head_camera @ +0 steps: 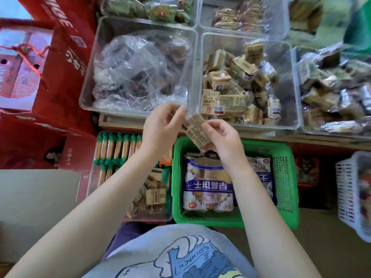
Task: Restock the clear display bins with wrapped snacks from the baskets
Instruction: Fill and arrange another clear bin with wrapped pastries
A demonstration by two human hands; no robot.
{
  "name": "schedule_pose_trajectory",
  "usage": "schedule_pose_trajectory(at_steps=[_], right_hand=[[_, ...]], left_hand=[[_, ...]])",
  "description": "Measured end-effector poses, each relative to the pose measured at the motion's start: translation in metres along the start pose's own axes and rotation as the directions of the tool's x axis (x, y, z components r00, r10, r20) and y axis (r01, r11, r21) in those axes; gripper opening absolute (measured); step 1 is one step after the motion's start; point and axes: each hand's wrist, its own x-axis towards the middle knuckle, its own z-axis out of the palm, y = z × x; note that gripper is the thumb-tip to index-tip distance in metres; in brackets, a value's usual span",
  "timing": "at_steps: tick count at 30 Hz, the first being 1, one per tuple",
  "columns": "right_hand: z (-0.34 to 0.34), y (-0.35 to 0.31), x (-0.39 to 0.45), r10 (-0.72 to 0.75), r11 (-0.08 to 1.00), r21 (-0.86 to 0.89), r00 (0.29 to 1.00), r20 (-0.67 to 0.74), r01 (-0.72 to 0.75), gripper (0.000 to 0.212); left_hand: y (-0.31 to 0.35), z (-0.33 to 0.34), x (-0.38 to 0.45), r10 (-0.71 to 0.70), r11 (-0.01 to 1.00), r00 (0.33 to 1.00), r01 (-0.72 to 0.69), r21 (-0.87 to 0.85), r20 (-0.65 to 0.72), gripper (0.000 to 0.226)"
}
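Tan wrapped snacks (197, 130) sit between your two hands, held above the far rim of the green basket (285, 177) and just in front of the clear bins. Your left hand (160, 125) has its grip curled, thumb and fingertips pinching the upper end of the wrappers. Your right hand (220, 137) pinches the lower side of the same snacks, fingers folded over them.

Straight beyond your hands, the middle clear bin (289, 87) holds a loose heap of similar tan wrapped snacks, piled mostly toward its near left corner. The bin to its left (90, 77) contains crumpled clear plastic bags (138, 71) over darker items. To the right, another bin (329, 89) is heaped with silvery-dark wrapped pieces, blurred.

Inside the green basket lie large blue-and-white biscuit packs (207, 185), under your right forearm. Left of the basket, a clear tub (160, 218) carries green-ended stick packs (116, 147) and small tan wrapped squares (155, 195). A white basket (347, 197) stands at the right edge, and red gift bags (60, 67) fill the left side.
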Motion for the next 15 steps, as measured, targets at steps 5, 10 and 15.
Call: schedule_pose_trajectory(at_steps=[5,10,15], right_hand=[[-0.068,-0.041,0.029,-0.337,0.94,-0.241,0.756,-0.561,0.24,0.021],[-0.113,-0.031,0.074,-0.451,0.606,-0.794,0.843,-0.293,0.049,0.039],[-0.11,0.001,0.086,-0.442,0.49,-0.866,0.886,-0.142,0.105,0.041]], left_hand=[[0.031,0.053,0.055,0.216,0.933,0.972,-0.233,0.273,0.09,0.044],[0.0,0.099,0.068,0.165,0.68,0.917,-0.372,0.631,0.363,0.062],[-0.004,0.104,0.068,0.253,0.583,0.918,-0.396,0.71,0.304,0.061]])
